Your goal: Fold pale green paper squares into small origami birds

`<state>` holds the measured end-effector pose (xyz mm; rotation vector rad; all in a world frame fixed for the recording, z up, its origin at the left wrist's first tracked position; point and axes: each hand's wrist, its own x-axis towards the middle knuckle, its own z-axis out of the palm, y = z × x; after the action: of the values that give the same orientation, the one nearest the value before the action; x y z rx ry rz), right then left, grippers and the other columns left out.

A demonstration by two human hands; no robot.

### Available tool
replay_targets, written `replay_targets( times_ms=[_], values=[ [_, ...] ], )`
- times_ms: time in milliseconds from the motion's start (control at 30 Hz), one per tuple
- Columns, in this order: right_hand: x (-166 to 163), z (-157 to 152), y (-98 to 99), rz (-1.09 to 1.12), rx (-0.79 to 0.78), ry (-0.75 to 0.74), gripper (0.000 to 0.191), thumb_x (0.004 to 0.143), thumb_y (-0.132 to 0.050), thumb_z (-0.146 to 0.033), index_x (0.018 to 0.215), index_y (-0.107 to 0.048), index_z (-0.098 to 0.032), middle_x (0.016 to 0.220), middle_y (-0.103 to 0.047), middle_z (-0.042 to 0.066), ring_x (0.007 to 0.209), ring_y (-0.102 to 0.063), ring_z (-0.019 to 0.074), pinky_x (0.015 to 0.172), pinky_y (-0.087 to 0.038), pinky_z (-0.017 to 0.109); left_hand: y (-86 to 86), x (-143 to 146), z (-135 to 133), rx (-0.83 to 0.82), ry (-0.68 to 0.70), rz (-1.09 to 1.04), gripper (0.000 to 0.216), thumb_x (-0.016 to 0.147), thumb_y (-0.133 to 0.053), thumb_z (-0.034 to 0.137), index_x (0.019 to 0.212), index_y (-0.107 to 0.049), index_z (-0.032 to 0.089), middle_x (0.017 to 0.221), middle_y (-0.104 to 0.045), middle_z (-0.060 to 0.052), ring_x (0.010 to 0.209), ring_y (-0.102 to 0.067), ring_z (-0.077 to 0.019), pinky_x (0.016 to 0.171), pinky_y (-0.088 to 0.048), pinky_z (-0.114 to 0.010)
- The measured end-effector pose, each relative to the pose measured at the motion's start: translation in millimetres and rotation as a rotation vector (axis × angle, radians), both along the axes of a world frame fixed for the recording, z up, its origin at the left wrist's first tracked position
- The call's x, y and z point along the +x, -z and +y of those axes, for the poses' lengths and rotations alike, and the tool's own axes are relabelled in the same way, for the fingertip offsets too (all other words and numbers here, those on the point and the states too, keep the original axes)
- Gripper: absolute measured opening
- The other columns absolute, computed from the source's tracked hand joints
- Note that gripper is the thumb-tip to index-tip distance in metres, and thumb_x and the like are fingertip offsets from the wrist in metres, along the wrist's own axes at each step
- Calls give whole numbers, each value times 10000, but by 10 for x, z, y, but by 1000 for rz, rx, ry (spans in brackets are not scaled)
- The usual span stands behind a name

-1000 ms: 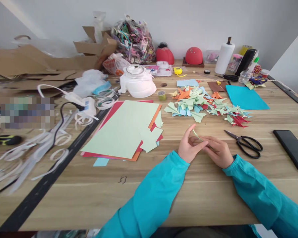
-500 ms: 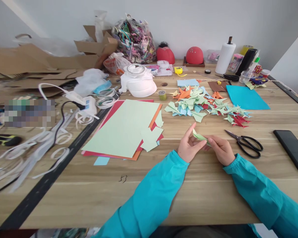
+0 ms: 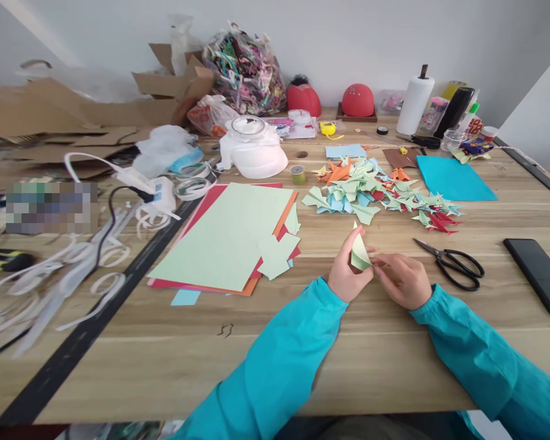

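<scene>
From the hands, at 9 to 10 o'clock, sheets (image 3: 224,244) lie stacked on the worktop (image 3: 165,379), light green uppermost; they look like stock not yet used. At 9 o'clock, small pieces (image 3: 279,255) overlap the stack's edge, seemingly cut but unfolded. The left hand (image 3: 347,275) has the paper (image 3: 360,255), light green, pinched in its grip above the worktop; it is bent or creased and, I judge, only part-shaped. At 12 o'clock the pile (image 3: 360,183) of green, blue, orange and red folded shapes appears finished. The right hand (image 3: 407,282) has its fingertips close together at the paper's lower right edge; I cannot tell whether they pinch it. At 3 o'clock lie the scissors (image 3: 462,267), in neither hand.
</scene>
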<state>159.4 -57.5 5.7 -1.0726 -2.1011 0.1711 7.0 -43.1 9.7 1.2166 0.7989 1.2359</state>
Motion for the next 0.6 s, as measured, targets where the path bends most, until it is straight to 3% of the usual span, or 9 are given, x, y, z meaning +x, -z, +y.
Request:
replay_targets(
  times_ms=[233,400,600],
  values=[
    [-9,-9,0,14,-11,-26,202,783,-528,-164,974,-590,-188,894,-674,75,807,-624,185,713,-500,296,50,8,9,53,-22,84,709,663,-587,101,1320,-342,209,1318,-445,-133,997,-595,-239,755,-533,-331],
    [-2,35,21,315,-282,173,91,789,-529,-230,794,-602,-175,672,-627,23,578,-569,132,548,-467,243,49,-44,25,101,-79,166,650,694,-608,152,1305,-391,197,1231,-543,-108,1057,-559,-245,888,-470,-373],
    [33,124,40,614,-490,254,199,759,-563,-349,698,-566,-160,576,-519,-18,511,-450,98,461,-363,215,97,-74,84,77,-138,82,594,705,-639,252,1270,-460,206,1278,-513,-75,1203,-443,-258,1016,-359,-397]
  ],
)
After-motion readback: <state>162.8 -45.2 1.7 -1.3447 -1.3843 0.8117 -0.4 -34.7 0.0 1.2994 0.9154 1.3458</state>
